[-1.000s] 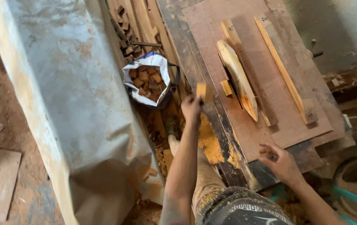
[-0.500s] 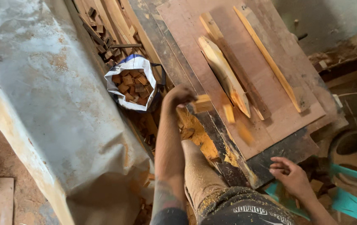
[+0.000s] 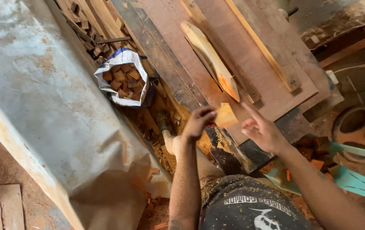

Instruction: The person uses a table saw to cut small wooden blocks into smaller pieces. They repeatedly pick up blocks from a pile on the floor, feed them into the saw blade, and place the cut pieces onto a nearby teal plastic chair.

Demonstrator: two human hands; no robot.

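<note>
My left hand grips a small orange wooden block by one edge and holds it up over the front edge of the workbench. My right hand is raised just right of the block, fingers spread, close to it but apart from it. A curved pale wooden piece lies on the bench just beyond the block, beside a long thin batten. My leg and foot show below the hands, over scattered offcuts.
A white sack full of small reddish wood blocks stands on the floor left of the bench. A large grey sheet-covered slab fills the left side. A teal plastic piece and a round metal part lie at the right.
My left hand lifted the block from the bench edge and brought it toward me. My right hand rose from low at the right and came up beside the block.
</note>
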